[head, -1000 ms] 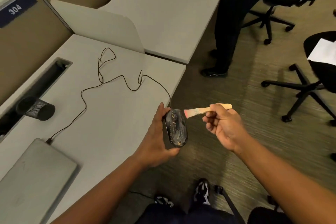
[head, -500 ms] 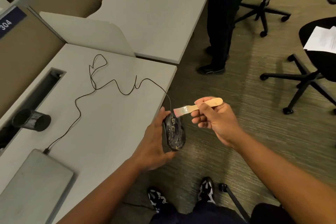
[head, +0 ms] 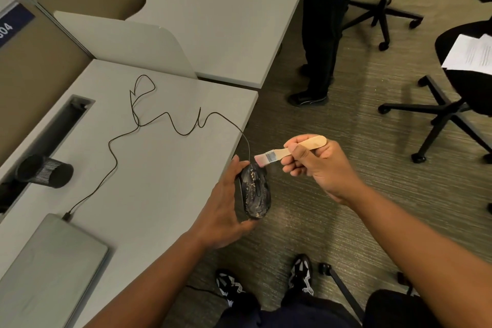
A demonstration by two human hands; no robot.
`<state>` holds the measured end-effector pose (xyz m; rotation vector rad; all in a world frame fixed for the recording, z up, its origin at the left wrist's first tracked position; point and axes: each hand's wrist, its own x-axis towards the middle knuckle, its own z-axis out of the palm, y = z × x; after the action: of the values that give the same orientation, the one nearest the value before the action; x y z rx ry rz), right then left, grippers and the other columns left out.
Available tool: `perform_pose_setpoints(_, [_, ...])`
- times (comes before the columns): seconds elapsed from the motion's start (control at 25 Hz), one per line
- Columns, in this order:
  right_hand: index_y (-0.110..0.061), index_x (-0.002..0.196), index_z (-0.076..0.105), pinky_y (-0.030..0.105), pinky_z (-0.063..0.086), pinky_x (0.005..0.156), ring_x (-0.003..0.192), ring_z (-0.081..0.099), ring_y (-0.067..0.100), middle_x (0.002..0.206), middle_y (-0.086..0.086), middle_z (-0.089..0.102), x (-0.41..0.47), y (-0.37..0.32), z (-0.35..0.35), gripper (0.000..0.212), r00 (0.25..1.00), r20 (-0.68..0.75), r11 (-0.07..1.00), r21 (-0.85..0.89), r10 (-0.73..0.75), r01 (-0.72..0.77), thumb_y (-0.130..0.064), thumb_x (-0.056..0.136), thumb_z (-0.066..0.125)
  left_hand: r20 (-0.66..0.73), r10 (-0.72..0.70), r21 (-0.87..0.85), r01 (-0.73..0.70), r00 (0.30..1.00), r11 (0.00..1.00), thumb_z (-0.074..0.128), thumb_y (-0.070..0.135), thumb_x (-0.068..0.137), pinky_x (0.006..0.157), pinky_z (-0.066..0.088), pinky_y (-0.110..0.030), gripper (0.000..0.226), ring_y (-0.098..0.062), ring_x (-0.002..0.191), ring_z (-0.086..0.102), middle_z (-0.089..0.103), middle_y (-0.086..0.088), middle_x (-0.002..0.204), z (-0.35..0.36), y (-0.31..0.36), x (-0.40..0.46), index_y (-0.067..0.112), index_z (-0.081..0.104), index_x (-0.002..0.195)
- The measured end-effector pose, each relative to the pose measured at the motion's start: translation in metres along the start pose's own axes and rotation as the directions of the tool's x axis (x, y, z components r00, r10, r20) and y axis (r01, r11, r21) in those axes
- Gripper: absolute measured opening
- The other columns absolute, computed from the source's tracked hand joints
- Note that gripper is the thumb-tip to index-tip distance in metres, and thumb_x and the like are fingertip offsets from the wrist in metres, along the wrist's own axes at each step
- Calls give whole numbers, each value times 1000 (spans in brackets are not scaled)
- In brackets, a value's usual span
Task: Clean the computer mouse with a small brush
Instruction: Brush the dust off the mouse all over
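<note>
Gray desks and a striped brown carpet fill the room, and you sit at the edge of the near desk (head: 149,168). Your black mouse (head: 255,190) is off the desk, held up over the carpet just past the desk's edge. It looks dusty, with pale specks on its top. Your left hand (head: 223,210) holds it from the side, with fingers curled around the far side and the thumb under the near end. Your right hand (head: 316,165) pinches the wooden handle of a small brush (head: 290,151) between thumb and fingers. The pink bristles touch the front end of the mouse, right where the cord comes out. That thin black cord (head: 149,125) loops across the desk to a closed gray laptop (head: 50,269). A black mesh cup (head: 45,172) lies on its side near the desk's slot. Farther off, another person's dark trouser legs (head: 322,34) stand by rolling chairs (head: 452,104), and papers (head: 471,54) rest on one seat.
</note>
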<state>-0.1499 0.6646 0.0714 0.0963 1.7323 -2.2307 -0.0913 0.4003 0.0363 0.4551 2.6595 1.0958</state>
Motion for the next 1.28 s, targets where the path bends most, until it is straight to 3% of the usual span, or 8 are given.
perform_pose_setpoints(0.2, [-9,108,74,28,60,66,76,76,22,89,16,80,-5,3,-3,22,999,-11,998,-57,-38,37,-25,94,70,4,-10,17,10,1000,1000,94,40,73,121,41,-36,142,-7,154,34,24,18,169,-1,2,-4,52,-14,164])
perform_pose_setpoints(0.36, [-13,109,76,27,62,70,81,77,22,92,16,80,-10,2,-6,25,994,103,991,-119,-45,57,-29,89,71,10,-10,18,10,1000,1000,93,43,71,120,42,-39,142,-8,153,35,26,18,168,1,4,-4,52,-14,164])
perform_pose_setpoints(0.48, [-15,107,76,28,61,72,83,77,22,92,15,80,-13,1,-13,23,994,96,983,-173,-51,67,-28,90,70,27,4,51,-5,1000,999,94,38,73,122,42,-45,144,-11,155,34,24,19,170,1,3,-7,50,-15,165])
perform_pose_setpoints(0.72, [-16,107,76,27,62,74,83,77,19,93,15,79,-13,1,-19,13,990,131,962,-259,-50,83,-11,100,66,20,35,71,-37,999,997,91,43,74,121,42,-44,140,-10,153,36,23,21,170,3,5,-8,46,-15,166])
perform_pose_setpoints(0.96, [-8,111,74,27,62,74,85,76,23,95,20,78,-16,0,-21,14,989,146,978,-205,-6,36,-8,101,64,24,29,90,-31,999,995,97,32,72,117,47,-51,147,-13,152,38,23,21,170,5,2,-10,46,-16,166])
perform_pose_setpoints(1.16, [-4,115,72,27,63,73,85,76,24,97,22,78,-17,0,-18,28,990,138,996,-88,3,9,-21,93,68,37,25,99,-29,999,995,96,31,72,115,49,-52,148,-15,150,41,24,19,170,5,3,-9,44,-18,166])
perform_pose_setpoints(1.28, [-8,108,74,27,60,65,77,74,23,90,19,79,-14,0,-17,17,997,66,989,-149,30,-20,-20,98,69,30,23,92,-26,999,995,96,29,73,117,48,-52,149,-14,151,41,24,19,170,5,4,-9,44,-19,166])
